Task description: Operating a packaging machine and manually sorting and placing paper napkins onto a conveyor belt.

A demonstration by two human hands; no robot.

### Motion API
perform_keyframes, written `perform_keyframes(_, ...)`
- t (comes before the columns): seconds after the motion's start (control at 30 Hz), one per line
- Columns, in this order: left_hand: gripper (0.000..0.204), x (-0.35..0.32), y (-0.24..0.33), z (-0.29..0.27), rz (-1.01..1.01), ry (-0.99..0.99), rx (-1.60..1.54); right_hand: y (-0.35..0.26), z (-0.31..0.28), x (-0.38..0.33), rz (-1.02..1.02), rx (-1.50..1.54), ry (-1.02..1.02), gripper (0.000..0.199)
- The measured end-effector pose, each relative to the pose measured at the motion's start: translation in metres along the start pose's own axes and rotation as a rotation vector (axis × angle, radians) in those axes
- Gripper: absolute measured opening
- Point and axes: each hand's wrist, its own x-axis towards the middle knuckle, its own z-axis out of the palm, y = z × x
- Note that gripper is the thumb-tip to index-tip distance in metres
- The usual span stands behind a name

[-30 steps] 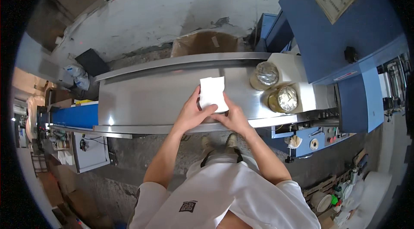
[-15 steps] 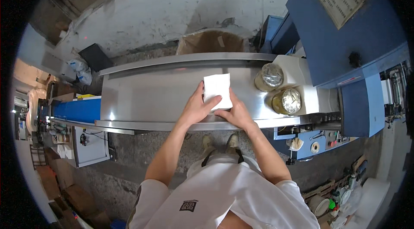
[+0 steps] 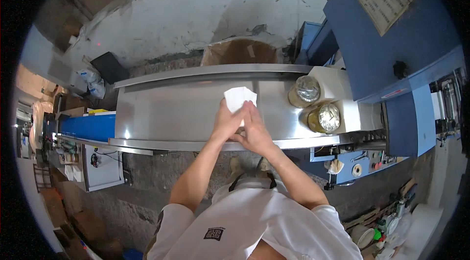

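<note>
Gripping a white paper piece (image 3: 239, 96) between both hands, I hold it over the near edge of the steel table (image 3: 171, 108), around mid-length. My left hand (image 3: 227, 120) clasps its left side; those fingers are largely hidden, so their spacing cannot be determined. My right hand (image 3: 254, 130) lies against its right side, visible fingers pressed together, tips upon the white surface. Two jars with shiny tops, the farther jar (image 3: 304, 92) and the nearer jar (image 3: 324, 118), stand toward the table's right end.
</note>
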Motion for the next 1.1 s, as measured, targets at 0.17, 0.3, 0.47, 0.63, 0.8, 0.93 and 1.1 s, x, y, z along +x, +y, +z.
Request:
perform_keyframes(0.17, 0.050, 0.010, -0.039, -0.049, -0.329, -0.052, -0.404, -0.016, -0.032, -0.002, -0.172, -0.030, -0.110, 0.075)
perform_keyframes(0.3, 0.070, 0.013, -0.045, -0.120, -0.322, -0.037, -0.407, 0.019, -0.076, -0.001, 0.061, 0.103, -0.008, 0.054)
perform_keyframes(0.47, 0.065, 0.019, -0.113, -0.251, -0.071, 0.357, 0.418, 0.083, -0.120, 0.036, 0.099, -0.291, 0.231, 0.059)
perform_keyframes(0.63, 0.056, 0.029, -0.024, -0.178, 0.284, 0.438, 0.224, 0.121, -0.126, 0.036, 0.190, -0.633, 0.230, 0.071)
perform_keyframes(0.8, 0.045, 0.039, 0.049, -0.050, 0.169, 0.088, -0.032, 0.109, -0.117, 0.031, 0.149, -0.625, 0.263, 0.063)
perform_keyframes(0.93, 0.053, 0.082, 0.060, 0.073, 0.197, -0.149, 0.116, 0.087, -0.094, 0.002, -0.014, -0.412, 0.322, 0.063)
perform_keyframes(1.1, 0.089, 0.108, 0.124, 0.205, -0.051, -0.397, 0.315, 0.063, -0.119, -0.031, 0.016, -0.271, 0.268, 0.071)
